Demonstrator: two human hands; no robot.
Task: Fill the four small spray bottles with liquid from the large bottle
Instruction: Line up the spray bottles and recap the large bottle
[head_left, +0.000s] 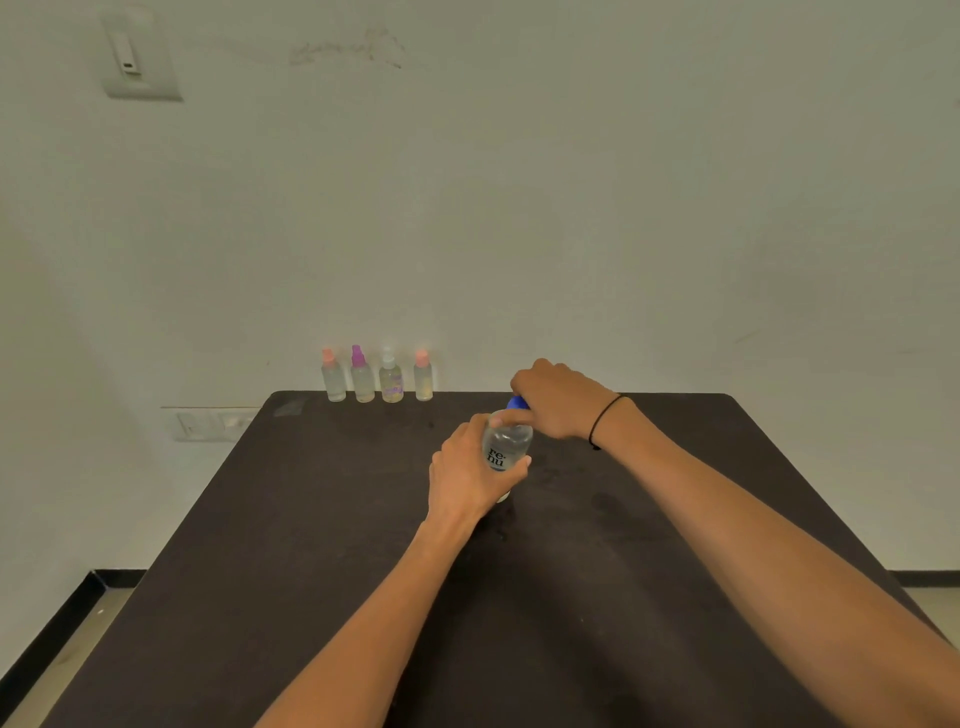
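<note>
The left hand (470, 470) wraps the body of the large clear plastic bottle (506, 449) with the dark "re.nu" lettering, fingers curled round its left side and a fingertip showing on the right; that grip is firmly grasping the bottle. The right hand (558, 400) comes in from the right and above, wrist bent, its fingers and thumb closed over the blue screw cap (518, 402) at the bottle's top; this grip is clenched on the cap. A thin black cord bracelet (602, 421) circles the right wrist. Both forearms stretch forward from the bottom edge of the view, the left one rising steeply, the right one crossing diagonally.

The bottle stands on the dark matte desk (363, 571), toward its far middle, tipped slightly. At the desk's far edge, against the pale wall (571, 208), four small clear spray bottles stand upright in a row, well apart from the hands: a peach-topped one (332, 376), a magenta-topped one (361, 376), a white-topped one (390, 378) with a purple label, and another peach-topped one (423, 376).
</note>
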